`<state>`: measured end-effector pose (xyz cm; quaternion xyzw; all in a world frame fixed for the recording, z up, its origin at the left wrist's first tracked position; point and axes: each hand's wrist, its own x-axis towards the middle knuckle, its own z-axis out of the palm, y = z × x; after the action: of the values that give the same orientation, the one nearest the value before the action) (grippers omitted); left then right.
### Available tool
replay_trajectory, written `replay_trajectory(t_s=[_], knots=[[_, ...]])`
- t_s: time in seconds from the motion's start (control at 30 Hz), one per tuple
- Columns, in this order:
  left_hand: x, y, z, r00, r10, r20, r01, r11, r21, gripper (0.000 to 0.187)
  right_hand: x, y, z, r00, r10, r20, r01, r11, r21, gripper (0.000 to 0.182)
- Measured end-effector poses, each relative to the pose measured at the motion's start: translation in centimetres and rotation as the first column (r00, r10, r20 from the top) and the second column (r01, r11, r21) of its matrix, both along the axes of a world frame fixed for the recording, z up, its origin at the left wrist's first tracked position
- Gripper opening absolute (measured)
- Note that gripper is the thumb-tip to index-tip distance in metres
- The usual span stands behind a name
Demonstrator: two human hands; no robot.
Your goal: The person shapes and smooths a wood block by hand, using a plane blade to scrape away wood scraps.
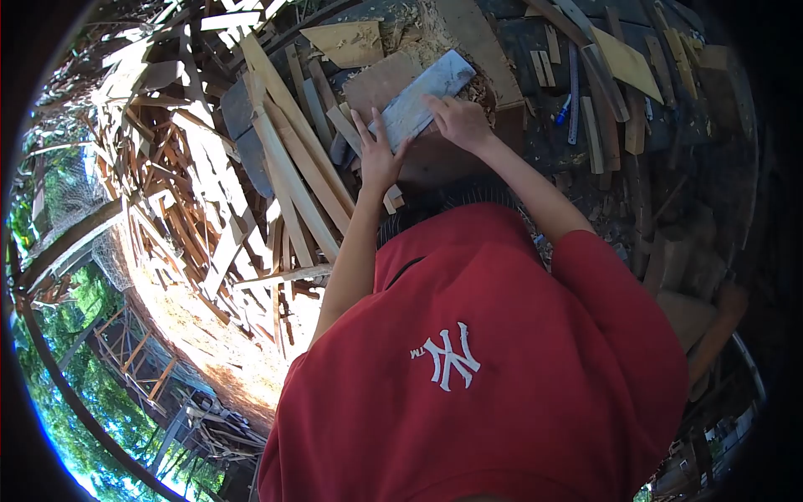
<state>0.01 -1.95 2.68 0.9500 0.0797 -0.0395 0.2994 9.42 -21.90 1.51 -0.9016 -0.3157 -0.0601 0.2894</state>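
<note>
A flat grey-white board (427,94) lies slantwise across brown wood at the top middle of the view. My left hand (381,159) rests at the board's lower left end, its fingers spread and touching the edge. Over the lower right side of the board is my right hand (460,124), with its fingers curled together and the fingertips close to the surface. Whatever those fingers hold, if anything, is too small to make out. Wood shavings (418,29) lie beyond the board.
Long wood strips (288,167) lean left of my hands, beside a large pile of scrap wood (192,184). To the right are a blue pen-like item (564,110), a ruler-like strip (574,92) and several wood pieces. A pale offcut (345,42) lies at the top.
</note>
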Motion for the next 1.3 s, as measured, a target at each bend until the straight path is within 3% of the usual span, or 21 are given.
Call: replay_trajectory(t_s=[0.13,0.33,0.53,0.63,0.73,0.83,0.93,1.03,1.13,1.23,1.3], knots=[[0.2,0.3,-0.6,1.0,-0.015,0.015,0.016,0.999,-0.031,0.076,1.1,0.3,-1.3,0.963,-0.267,0.029,0.266,0.964,0.025,0.031],[0.4,-0.2,0.1,0.997,0.03,-0.074,-0.032,0.999,-0.018,0.064,-4.1,3.1,0.2,0.979,0.202,0.001,-0.202,0.977,0.064,0.03],[-0.1,-0.1,-0.5,1.0,0.027,-0.013,-0.026,0.999,0.022,0.062,-0.5,1.8,-0.7,0.976,-0.216,0.017,0.216,0.976,0.018,0.028],[0.1,-0.1,-0.4,0.999,0.028,-0.04,-0.029,0.999,-0.019,0.062,-5.0,4.9,-0.8,0.998,0.041,0.044,-0.047,0.988,0.147,0.028],[0.0,0.1,-0.4,0.998,0.03,-0.054,-0.032,0.999,-0.024,0.062,-3.7,3.2,-0.3,0.988,0.153,0.011,-0.153,0.988,0.037,0.028],[-0.1,0.0,-0.6,0.999,0.032,-0.032,-0.032,0.999,0.001,0.062,0.2,0.8,-0.6,0.995,-0.09,0.032,0.089,0.995,0.037,0.029],[-0.1,-0.1,-0.4,0.999,0.039,-0.029,-0.039,0.999,0.004,0.062,-1.0,2.8,-1.3,0.971,-0.229,0.063,0.224,0.971,0.085,0.029],[0.0,0.1,-0.4,0.992,0.044,-0.115,-0.049,0.998,-0.039,0.062,-6.2,5.5,-0.9,0.994,0.111,0.021,-0.112,0.986,0.122,0.03],[0.1,0.1,-0.1,0.993,0.044,-0.111,-0.048,0.998,-0.032,0.062,-4.3,4.1,-0.6,0.978,0.206,0.032,-0.208,0.975,0.081,0.03],[-0.2,0.2,-0.8,0.999,0.031,0.01,-0.031,1.0,0.004,0.062,-0.8,1.7,-0.4,1.0,0.0,0.024,0.0,1.0,0.008,0.031],[-0.4,0.3,-0.9,0.999,0.027,-0.026,-0.027,1.0,0.003,0.063,0.3,1.3,-0.9,0.993,-0.11,0.048,0.111,0.993,-0.031,0.031]])
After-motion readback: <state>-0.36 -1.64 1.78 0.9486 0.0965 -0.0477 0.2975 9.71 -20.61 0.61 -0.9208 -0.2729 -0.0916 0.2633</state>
